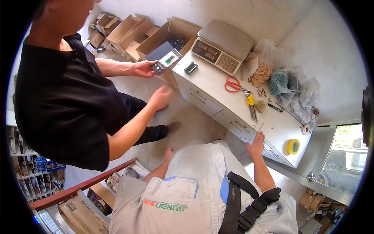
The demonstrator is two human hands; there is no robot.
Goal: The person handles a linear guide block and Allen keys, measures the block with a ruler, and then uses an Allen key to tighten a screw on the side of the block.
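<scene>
My right hand point(256, 143) lies flat with fingers apart on the front edge of a white drawer cabinet point(210, 84) and holds nothing. My left forearm runs up beside my pale work shirt. Only the tip of my left hand point(169, 153) shows, so its fingers are unreadable. A person in a black shirt point(66, 97) stands on my left. One of their hands holds up a small packaged gadget point(165, 61). Their other hand point(159, 97) hangs below it with fingers curled.
On the cabinet top are a digital scale point(223, 46), red scissors point(232, 84), a small green and black part point(191, 67), yellow-handled keys point(251, 103), a yellow tape roll point(293, 146) and bags of fasteners point(272, 76). Open cardboard boxes point(130, 33) stand on the floor behind.
</scene>
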